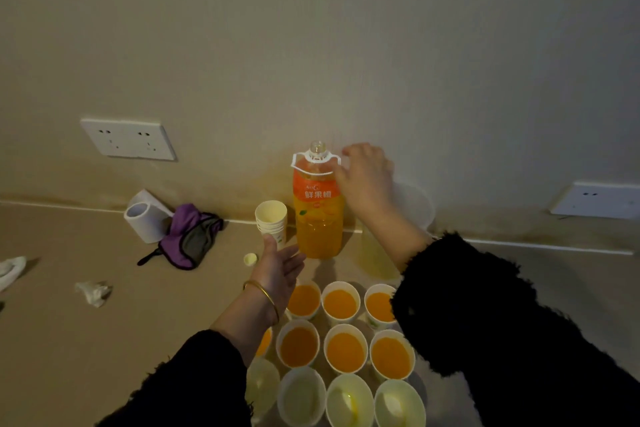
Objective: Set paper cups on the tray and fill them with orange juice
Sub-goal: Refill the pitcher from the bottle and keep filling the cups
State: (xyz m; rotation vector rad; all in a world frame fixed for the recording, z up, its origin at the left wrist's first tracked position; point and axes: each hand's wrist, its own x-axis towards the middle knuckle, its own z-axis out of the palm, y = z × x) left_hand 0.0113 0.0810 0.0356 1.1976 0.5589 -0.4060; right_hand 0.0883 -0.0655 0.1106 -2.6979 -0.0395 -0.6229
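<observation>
Now left hand (pixel 277 271), right hand (pixel 367 181) flank bottle (pixel 318 215)

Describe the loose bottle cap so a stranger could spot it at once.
Find the tall orange juice bottle standing by the wall. Left of it is a stack of empty paper cups, and the bottle cap lies on the counter in front of that stack. It is the only small, flat, pale yellow round piece.

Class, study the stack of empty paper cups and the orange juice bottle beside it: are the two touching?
Apart. The head view shows a narrow open strip, with the counter visible at its foot, between the cup stack and the juice bottle.
</observation>
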